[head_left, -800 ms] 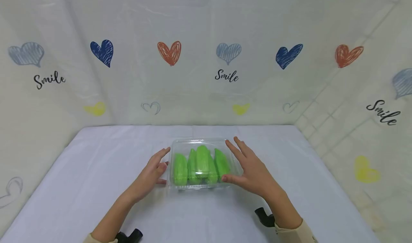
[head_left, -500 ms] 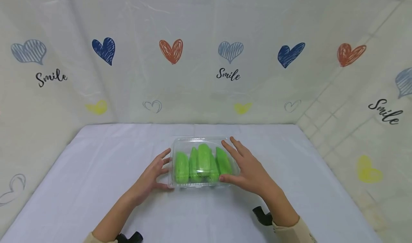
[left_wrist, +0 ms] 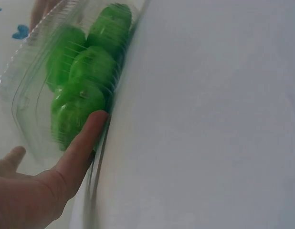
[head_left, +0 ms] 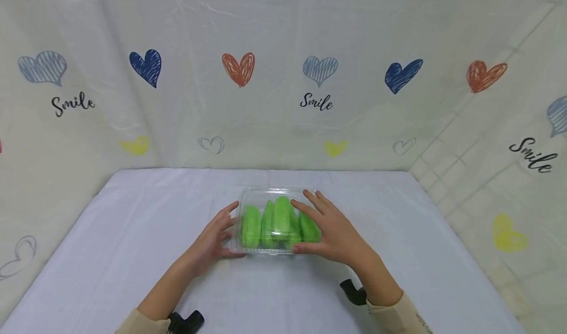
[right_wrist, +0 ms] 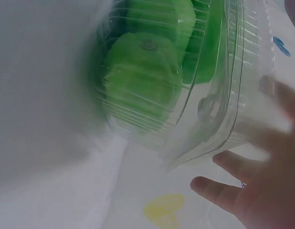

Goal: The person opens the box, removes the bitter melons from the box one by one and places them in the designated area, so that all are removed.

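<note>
A clear plastic clamshell container [head_left: 254, 192] lies on the table, holding several bright green, elongated vegetable-like items [head_left: 281, 218]. At its left end is my left hand [head_left: 210, 243], fingers spread along the side and thumb extended by the front edge. In the left wrist view, that thumb [left_wrist: 83, 148] touches the container's lower wall. My right hand [head_left: 334, 230] spans the right end, with splayed fingers over the lid and the thumb near the front rim. Straight fingers [right_wrist: 224, 191] show beside the lid in the right wrist view; whether they press it is unclear.
A white cloth covers the table [head_left: 266, 299], which ends at a pale curtain [head_left: 274, 127] printed with hearts and "Smile". Black wrist mounts [head_left: 186, 322] sit under both forearms, below beige sleeves [head_left: 398, 314].
Both hands have closed in on the container. The left thumb has come forward along the front edge, and the right hand has moved left over the lid. The camera view has shifted slightly.
</note>
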Tool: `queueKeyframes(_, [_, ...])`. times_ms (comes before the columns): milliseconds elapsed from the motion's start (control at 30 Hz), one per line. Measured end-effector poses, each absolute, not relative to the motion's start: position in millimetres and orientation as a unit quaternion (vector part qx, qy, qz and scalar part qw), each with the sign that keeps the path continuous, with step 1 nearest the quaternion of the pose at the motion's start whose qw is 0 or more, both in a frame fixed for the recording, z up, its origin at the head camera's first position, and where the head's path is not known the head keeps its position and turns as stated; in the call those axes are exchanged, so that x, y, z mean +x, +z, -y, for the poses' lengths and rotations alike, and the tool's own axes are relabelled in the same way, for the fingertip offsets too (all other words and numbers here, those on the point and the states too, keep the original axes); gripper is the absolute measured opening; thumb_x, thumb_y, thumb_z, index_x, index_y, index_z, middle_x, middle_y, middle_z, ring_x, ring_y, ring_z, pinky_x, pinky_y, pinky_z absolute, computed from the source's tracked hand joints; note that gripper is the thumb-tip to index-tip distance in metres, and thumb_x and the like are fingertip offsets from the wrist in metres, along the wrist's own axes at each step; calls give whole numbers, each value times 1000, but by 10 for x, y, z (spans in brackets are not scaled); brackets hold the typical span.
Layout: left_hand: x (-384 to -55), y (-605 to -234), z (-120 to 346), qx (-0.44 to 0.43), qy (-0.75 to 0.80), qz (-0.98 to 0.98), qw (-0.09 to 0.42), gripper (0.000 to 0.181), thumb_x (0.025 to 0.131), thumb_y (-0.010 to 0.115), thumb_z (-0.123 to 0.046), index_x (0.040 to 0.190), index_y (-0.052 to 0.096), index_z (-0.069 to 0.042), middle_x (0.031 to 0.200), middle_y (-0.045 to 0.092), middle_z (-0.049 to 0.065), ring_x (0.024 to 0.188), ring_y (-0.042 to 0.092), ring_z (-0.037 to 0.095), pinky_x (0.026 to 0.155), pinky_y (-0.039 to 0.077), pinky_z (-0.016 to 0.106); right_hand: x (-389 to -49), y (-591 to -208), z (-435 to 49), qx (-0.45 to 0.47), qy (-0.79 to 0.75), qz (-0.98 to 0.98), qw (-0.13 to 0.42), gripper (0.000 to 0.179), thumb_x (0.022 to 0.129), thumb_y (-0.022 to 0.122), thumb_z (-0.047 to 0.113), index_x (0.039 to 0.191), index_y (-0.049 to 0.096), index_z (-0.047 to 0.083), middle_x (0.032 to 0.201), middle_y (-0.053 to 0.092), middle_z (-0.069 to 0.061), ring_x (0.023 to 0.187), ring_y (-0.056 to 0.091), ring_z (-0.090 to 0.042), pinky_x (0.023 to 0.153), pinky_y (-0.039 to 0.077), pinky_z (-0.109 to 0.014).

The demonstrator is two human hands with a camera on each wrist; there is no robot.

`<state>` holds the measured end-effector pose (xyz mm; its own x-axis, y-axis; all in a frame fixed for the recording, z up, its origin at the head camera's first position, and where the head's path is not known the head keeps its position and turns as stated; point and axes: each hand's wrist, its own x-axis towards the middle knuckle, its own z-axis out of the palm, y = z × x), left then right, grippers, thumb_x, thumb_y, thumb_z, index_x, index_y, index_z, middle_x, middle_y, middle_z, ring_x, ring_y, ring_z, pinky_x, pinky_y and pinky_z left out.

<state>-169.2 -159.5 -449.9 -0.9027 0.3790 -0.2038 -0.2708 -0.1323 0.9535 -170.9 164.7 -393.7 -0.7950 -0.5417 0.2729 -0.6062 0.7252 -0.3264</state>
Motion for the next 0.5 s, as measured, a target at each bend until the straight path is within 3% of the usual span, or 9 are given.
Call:
queueKeyframes(267, [-1765,-4523,1600,0,737,-648,192,47,107,38,-45,151,38,-31,157,31,11,146,26,42,80,59,50,-1712,-3886,-1599,314,202,925,65,98,70,82,62,153,39,34,164,26,-3,150,20,-38,109,33,-66])
queueKeyframes(500, [-1798,-4589,1591,-5,727,-661,186,45,105,48,-29,149,40,-29,154,39,11,135,44,35,77,59,42,-1715,-3865,-1567,324,187,925,66,98,68,81,65,152,41,35,164,27,-3,150,21,-40,110,33,-65])
